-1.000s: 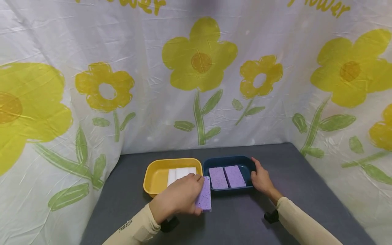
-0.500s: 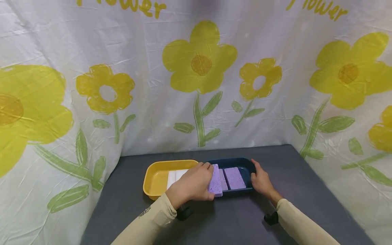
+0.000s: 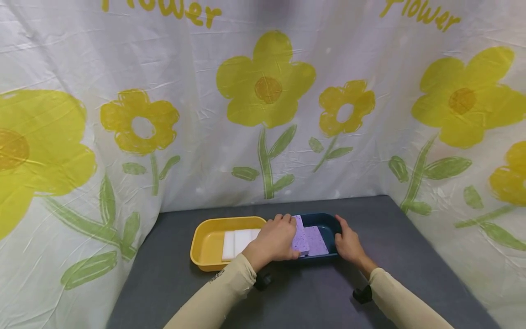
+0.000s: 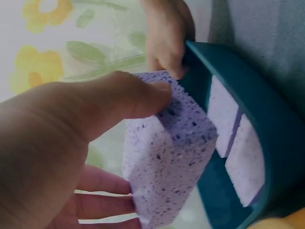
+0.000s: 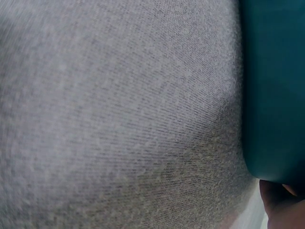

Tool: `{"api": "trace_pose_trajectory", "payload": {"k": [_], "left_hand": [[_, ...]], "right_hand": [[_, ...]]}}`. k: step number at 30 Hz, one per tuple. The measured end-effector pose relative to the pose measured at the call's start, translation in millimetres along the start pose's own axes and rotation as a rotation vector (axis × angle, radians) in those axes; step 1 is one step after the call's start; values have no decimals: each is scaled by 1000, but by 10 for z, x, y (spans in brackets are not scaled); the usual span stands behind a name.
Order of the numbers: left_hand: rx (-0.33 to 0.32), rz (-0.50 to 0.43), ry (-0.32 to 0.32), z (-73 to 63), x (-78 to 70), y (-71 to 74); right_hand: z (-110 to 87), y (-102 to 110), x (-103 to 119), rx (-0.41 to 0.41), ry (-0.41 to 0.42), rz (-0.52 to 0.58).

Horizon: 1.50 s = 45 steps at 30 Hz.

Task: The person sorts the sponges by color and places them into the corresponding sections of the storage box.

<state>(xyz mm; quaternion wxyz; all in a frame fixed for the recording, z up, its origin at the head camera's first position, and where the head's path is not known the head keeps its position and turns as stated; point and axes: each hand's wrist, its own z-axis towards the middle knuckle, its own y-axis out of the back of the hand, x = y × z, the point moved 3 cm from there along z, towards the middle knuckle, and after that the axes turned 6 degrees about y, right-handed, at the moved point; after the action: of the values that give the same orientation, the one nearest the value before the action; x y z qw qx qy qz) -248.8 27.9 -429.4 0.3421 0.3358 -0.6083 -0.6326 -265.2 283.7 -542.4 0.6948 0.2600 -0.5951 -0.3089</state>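
Note:
My left hand point(image 3: 276, 240) pinches a purple sponge point(image 3: 301, 235) between thumb and fingers, over the left part of a dark blue tray point(image 3: 326, 218). The left wrist view has this speckled sponge tilted, the thumb on its narrow edge and the fingers spread behind it. Inside the tray lie two more purple sponges, side by side; one sponge point(image 4: 224, 112) is farther from the held one than its neighbour point(image 4: 245, 162) in no clear order, both flat. At the tray's right end my right hand point(image 3: 349, 242) grips the rim, its fingers point(image 5: 274, 195) just showing in the right wrist view.
Left of the blue tray stands a yellow tray point(image 3: 201, 246) with several white sponges point(image 3: 242, 242), partly behind my left hand. Both trays rest on a dark grey cloth-covered table point(image 3: 308, 292). A white curtain point(image 3: 197, 173) with yellow flowers rises behind and at the sides.
My left hand has carried the purple sponge rightward and away from me, from in front of the gap between the trays to over the blue tray. My right hand stays at the tray's end.

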Motion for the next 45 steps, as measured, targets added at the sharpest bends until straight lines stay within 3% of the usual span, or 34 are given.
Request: {"api": "trace_pose_trajectory", "payload": {"k": [6,13,20,34,45], "left_hand": [[-5,-20,-8,156,-47,-180],[-58,-10,-14,293,-90,-312],[-37,-35,16,397,-119,-442],[7,-53,55,465,-189,-622],[77,-187,41,528,-167,-744]], "right_hand": [[3,12,-6,-16,11,-3],[1,0,-17,-10,7,-1],[3,6,6,-36,21,-9],[7,-5,-27,-30,-1,6],[30,-20,-16,-52,13,-13]]}}
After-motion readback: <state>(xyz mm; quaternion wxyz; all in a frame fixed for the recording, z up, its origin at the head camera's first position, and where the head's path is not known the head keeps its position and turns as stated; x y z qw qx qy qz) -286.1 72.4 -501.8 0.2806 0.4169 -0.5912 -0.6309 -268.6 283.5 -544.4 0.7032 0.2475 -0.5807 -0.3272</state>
